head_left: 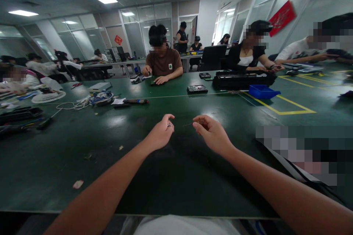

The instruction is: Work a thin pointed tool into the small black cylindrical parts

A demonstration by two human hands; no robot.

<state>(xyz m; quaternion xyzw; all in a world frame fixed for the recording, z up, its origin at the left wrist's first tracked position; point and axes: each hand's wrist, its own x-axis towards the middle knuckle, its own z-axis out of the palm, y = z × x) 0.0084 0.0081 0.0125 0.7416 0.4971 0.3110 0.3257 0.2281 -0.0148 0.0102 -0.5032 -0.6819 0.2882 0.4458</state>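
My right hand is closed on a small screwdriver, pinched between thumb and fingers, its thin shaft pointing left over the green table. Just left of the tip is my left hand, raised above the tabletop with the index finger extended and the others curled, a ring on one finger. I cannot make out anything held in it. The two hands are apart. Beyond them lies an opened hard drive.
A blue tray and a black casing stand at the back right. Bundled cables and a dark tool lie back left. Paper scraps are at the left. A person in brown works opposite.
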